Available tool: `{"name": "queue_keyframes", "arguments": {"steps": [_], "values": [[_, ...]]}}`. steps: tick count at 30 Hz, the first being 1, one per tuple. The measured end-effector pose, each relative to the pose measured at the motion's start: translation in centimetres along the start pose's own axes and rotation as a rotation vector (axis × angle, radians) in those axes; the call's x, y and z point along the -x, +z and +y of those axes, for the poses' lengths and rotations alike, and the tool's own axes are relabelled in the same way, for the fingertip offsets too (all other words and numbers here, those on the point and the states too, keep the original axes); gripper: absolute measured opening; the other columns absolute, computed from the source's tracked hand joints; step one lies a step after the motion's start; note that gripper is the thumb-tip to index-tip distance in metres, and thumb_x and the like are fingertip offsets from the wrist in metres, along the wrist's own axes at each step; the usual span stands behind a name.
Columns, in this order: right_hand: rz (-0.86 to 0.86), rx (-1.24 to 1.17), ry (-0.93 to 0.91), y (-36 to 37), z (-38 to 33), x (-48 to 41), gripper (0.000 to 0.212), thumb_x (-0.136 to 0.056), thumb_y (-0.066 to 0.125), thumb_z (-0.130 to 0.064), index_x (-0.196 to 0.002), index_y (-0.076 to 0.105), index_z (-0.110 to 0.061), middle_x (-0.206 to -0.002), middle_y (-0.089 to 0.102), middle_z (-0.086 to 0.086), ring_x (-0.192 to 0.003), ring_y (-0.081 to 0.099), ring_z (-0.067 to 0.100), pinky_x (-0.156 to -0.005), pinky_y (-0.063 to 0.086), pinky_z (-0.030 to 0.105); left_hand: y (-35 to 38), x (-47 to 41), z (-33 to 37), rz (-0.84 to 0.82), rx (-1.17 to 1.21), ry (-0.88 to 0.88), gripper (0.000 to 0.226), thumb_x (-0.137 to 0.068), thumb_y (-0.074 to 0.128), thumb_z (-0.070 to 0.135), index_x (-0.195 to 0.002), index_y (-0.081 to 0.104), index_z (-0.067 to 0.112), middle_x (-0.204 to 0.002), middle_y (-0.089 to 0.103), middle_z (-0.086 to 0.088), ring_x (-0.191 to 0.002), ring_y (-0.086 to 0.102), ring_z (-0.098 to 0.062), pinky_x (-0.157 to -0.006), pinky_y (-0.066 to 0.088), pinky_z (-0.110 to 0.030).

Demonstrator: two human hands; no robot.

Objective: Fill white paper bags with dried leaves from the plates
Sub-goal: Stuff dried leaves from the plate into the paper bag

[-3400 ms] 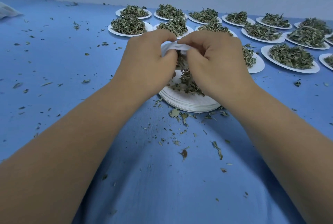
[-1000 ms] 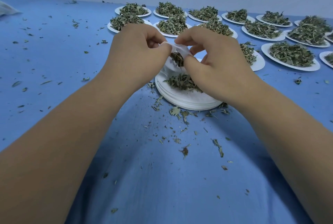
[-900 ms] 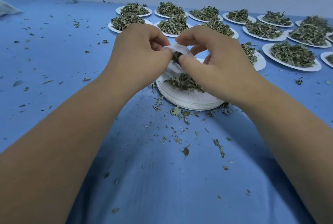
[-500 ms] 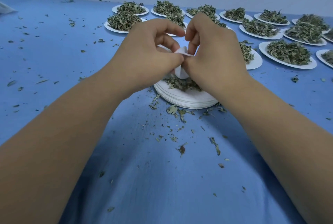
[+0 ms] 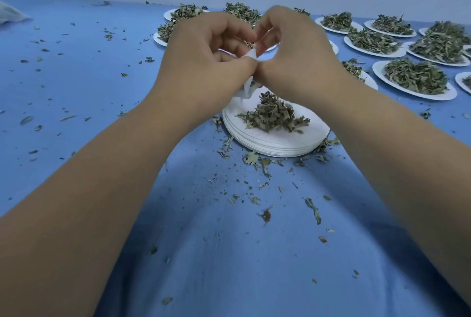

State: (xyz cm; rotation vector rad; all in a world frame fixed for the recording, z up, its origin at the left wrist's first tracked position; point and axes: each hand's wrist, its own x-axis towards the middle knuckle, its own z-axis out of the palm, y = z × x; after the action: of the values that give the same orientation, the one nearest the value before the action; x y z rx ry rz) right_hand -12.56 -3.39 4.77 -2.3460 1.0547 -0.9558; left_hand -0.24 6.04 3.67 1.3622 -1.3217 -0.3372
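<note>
My left hand (image 5: 204, 62) and my right hand (image 5: 298, 62) meet above the near stack of white plates (image 5: 275, 146). Both pinch the top of a small white paper bag (image 5: 246, 90), whose lower part hangs between my wrists; most of it is hidden by my fingers. A small heap of dried leaves (image 5: 274, 115) lies on the top plate of the stack, just below and to the right of the bag.
Several white plates heaped with dried leaves (image 5: 415, 77) stand in rows at the back and right. Loose leaf bits (image 5: 265, 214) litter the blue cloth (image 5: 76, 74) in front of the stack. A pale object (image 5: 10, 13) lies at the far left edge.
My hands have drawn together and lifted a little; the bag's open mouth with leaves showing is now pinched closed between my fingertips. The leaf heap on the stack is more exposed.
</note>
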Motion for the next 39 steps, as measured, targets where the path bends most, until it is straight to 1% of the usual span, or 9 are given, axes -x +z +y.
{"name": "queue_keyframes", "arguments": {"steps": [6,11,14,18,22,27,33,36,39], "values": [[-0.292,-0.23,0.138,-0.4,-1.0,-0.9,0.043,-0.077,0.079,-0.023,-0.112,0.056,-0.023,-0.094,0.075,-0.004,-0.066,0.075,0.011,-0.05,0.05,0.032,-1.1,-1.0,-1.1,0.191,-0.062,-0.067,0.018,-0.081,0.068,0.012,-0.093,0.072,0.024,-0.085,0.072,0.01,-0.074,0.069,-0.013,-0.074,0.06,-0.033],[-0.33,-0.203,0.178,1.1,-1.8,-1.4,0.032,-0.075,0.079,-0.006,-0.099,0.061,-0.017,-0.068,0.074,0.002,-0.054,0.069,0.009,-0.044,0.043,0.021,-1.3,-0.9,-0.7,0.133,-0.008,-0.079,0.02,-0.083,0.069,0.006,-0.092,0.071,0.024,-0.087,0.073,0.005,-0.076,0.072,-0.018,-0.071,0.061,-0.041],[-0.342,-0.042,0.223,1.2,-2.3,-1.9,0.019,-0.074,0.074,-0.005,-0.087,0.064,-0.015,-0.046,0.061,-0.003,-0.033,0.047,0.005,-0.034,0.028,0.012,-1.6,-0.8,-0.5,0.042,0.048,-0.059,0.023,-0.084,0.069,-0.001,-0.102,0.071,0.014,-0.087,0.07,-0.004,-0.073,0.073,-0.028,-0.063,0.062,-0.044],[-0.321,0.114,0.245,1.1,-2.9,-2.6,0.012,-0.076,0.071,-0.006,-0.084,0.066,-0.014,-0.037,0.045,-0.008,-0.031,0.034,0.01,-0.033,0.023,0.009,-2.0,-0.9,-0.5,-0.002,0.065,-0.019,0.023,-0.087,0.068,-0.002,-0.105,0.071,0.013,-0.083,0.065,0.0,-0.062,0.065,-0.011,-0.056,0.055,-0.025],[-0.305,0.157,0.299,1.3,-3.0,-2.8,0.01,-0.078,0.067,-0.011,-0.076,0.057,-0.014,-0.051,0.041,0.001,-0.041,0.032,0.017,-0.034,0.021,0.01,-2.1,-1.0,-0.5,-0.028,0.09,-0.022,0.023,-0.088,0.068,-0.001,-0.104,0.072,0.016,-0.085,0.065,-0.001,-0.062,0.06,-0.007,-0.055,0.052,-0.022],[-0.32,-0.189,0.462,1.8,-2.2,-2.3,0.013,-0.084,0.071,-0.022,-0.08,0.062,-0.013,-0.059,0.057,0.0,-0.044,0.042,0.014,-0.042,0.03,0.02,-2.6,-1.6,-1.6,0.084,-0.037,-0.069,0.026,-0.083,0.067,0.004,-0.104,0.071,0.02,-0.089,0.07,0.006,-0.071,0.068,-0.018,-0.065,0.058,-0.032],[-0.343,-0.318,0.465,1.0,-1.8,-1.6,0.009,-0.093,0.069,-0.023,-0.089,0.063,-0.018,-0.067,0.073,-0.003,-0.049,0.061,0.01,-0.047,0.04,0.023,-2.8,-1.7,-2.6,0.123,-0.267,-0.065,0.023,-0.085,0.066,0.02,-0.107,0.067,0.027,-0.102,0.068,0.013,-0.073,0.056,0.006,-0.067,0.043,-0.005],[-0.364,-0.415,0.536,1.2,-2.3,-1.3,0.007,-0.096,0.054,-0.014,-0.099,0.061,-0.015,-0.076,0.078,0.001,-0.056,0.067,0.014,-0.051,0.041,0.024,-2.2,-1.6,-2.5,0.08,-0.162,-0.17,0.023,-0.088,0.068,0.026,-0.11,0.063,0.024,-0.105,0.065,0.01,-0.07,0.07,-0.011,-0.07,0.06,-0.029],[-0.333,-0.433,0.535,1.2,-2.6,-1.3,0.012,-0.093,0.052,-0.007,-0.098,0.059,-0.014,-0.077,0.077,0.001,-0.06,0.07,0.016,-0.049,0.043,0.023,-2.0,-1.6,-2.3,0.046,-0.025,-0.282,0.024,-0.088,0.064,0.008,-0.111,0.062,0.016,-0.109,0.063,0.0,-0.058,0.072,-0.016,-0.057,0.062,-0.032]]}}
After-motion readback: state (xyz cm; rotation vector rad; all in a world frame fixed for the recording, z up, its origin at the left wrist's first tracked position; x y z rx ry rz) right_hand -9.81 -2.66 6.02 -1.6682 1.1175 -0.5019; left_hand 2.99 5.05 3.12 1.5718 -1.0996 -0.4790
